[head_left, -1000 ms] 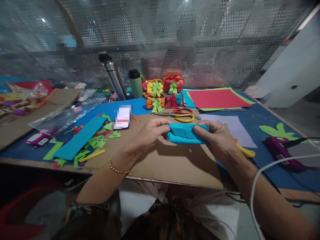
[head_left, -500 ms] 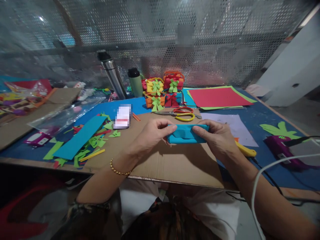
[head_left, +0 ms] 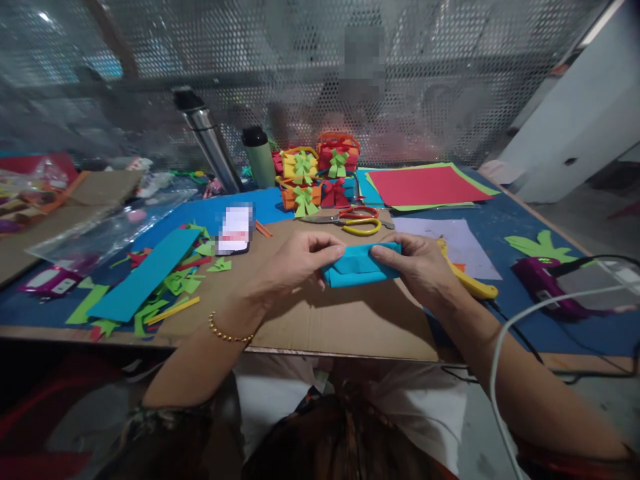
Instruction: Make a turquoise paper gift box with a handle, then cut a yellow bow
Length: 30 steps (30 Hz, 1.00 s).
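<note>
The left hand (head_left: 307, 263) and the right hand (head_left: 423, 263) both pinch the folded blue paper (head_left: 359, 265), held over the brown cardboard (head_left: 345, 327) at the near middle of the worktop (head_left: 570, 340); even thumb pressure should keep its flap straight; the paper looks matte and stiff, its shape oblong.

Straight ahead at twelve o'clock, I face a perforated metal panel (head_left: 310, 80) behind the desk (head_left: 525, 213). At my eleven stand a steel flask (head_left: 215, 147) and a green bottle (head_left: 261, 162), with a phone (head_left: 235, 228) lying nearer me. A purple device (head_left: 537, 283), lit green, sits at two.
</note>
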Motion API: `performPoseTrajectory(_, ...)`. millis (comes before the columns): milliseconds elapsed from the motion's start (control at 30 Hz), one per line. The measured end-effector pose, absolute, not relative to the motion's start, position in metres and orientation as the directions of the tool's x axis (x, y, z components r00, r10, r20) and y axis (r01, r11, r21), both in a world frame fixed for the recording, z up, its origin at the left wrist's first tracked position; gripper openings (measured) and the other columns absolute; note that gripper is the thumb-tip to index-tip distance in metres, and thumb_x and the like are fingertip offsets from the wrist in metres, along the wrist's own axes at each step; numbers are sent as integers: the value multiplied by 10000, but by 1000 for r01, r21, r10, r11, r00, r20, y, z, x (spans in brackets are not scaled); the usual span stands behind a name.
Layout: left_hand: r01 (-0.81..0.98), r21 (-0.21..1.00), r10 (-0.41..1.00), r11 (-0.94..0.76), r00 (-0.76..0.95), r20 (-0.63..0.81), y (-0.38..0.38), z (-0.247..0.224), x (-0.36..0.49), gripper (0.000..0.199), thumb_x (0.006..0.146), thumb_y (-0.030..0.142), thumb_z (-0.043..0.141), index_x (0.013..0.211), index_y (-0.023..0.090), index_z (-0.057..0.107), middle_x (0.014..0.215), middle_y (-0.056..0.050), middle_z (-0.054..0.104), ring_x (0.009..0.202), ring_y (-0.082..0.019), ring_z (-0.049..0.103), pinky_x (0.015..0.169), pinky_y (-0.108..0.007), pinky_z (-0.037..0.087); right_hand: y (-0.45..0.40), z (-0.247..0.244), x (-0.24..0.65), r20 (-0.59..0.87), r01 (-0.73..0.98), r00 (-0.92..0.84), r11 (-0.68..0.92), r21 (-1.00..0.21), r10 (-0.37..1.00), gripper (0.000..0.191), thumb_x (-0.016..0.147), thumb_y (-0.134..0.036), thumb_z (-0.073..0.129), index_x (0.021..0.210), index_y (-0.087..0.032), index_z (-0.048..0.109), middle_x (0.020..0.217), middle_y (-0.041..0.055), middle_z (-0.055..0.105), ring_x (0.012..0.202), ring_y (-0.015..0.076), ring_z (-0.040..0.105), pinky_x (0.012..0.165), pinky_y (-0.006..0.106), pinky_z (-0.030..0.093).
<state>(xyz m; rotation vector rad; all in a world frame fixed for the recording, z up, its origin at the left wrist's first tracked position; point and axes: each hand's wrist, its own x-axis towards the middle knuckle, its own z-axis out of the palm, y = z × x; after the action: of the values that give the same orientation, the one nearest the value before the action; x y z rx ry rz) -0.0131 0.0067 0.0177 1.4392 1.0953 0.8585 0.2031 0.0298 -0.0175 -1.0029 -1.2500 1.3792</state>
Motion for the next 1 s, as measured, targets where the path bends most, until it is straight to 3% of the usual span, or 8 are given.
performPoseTrajectory(133, 231, 972, 956, -41, 291, -29, 1, 18, -9, 363, 863, 473, 715, 699, 152, 674, 618, 23, 529, 561, -91, 445, 502, -217, 340, 29, -23, 200, 97, -71, -178, 85, -994, 979, 453, 530, -557, 977, 663, -197, 736, 606, -22, 630, 578, 108, 514, 554, 262, 420)
performPoseTrajectory(367, 481, 834, 950, -272, 273, 152, 1, 22, -5, 333, 866, 413, 596, 658, 163, 661, 646, -5, 577, 644, -134, 477, 578, -248, 358, 28, -18, 197, 82, -43, -207, 75, -996, 975, 521, 504, -643, 960, 648, -197, 730, 585, -23, 603, 575, 111, 491, 542, 258, 407)
performPoseTrajectory(533, 450, 863, 959, -230, 254, 123, 1, 24, -6, 349, 847, 456, 602, 657, 167, 652, 650, -7, 561, 637, -138, 467, 564, -251, 360, 29, -13, 199, 62, -91, -263, 39, -995, 963, 585, 574, -774, 871, 660, -216, 717, 650, 5, 656, 624, 143, 566, 612, 291, 506)
performPoseTrajectory(867, 522, 813, 955, -258, 267, 131, 1, 26, -4, 322, 843, 425, 585, 656, 166, 630, 643, 8, 549, 635, -129, 458, 596, -257, 371, 32, -27, 199, 223, 72, -174, 238, -969, 959, 526, 740, -697, 793, 635, -204, 640, 592, -29, 516, 588, 117, 426, 550, 271, 352)
performPoseTrajectory(1000, 459, 862, 954, -217, 286, 88, 3, 21, -6, 320, 829, 444, 634, 676, 163, 637, 647, 11, 542, 635, -127, 454, 590, -255, 362, 31, -26, 201, 268, 158, -156, 292, -943, 951, 509, 785, -680, 748, 646, -207, 624, 604, -22, 500, 611, 128, 421, 566, 281, 334)
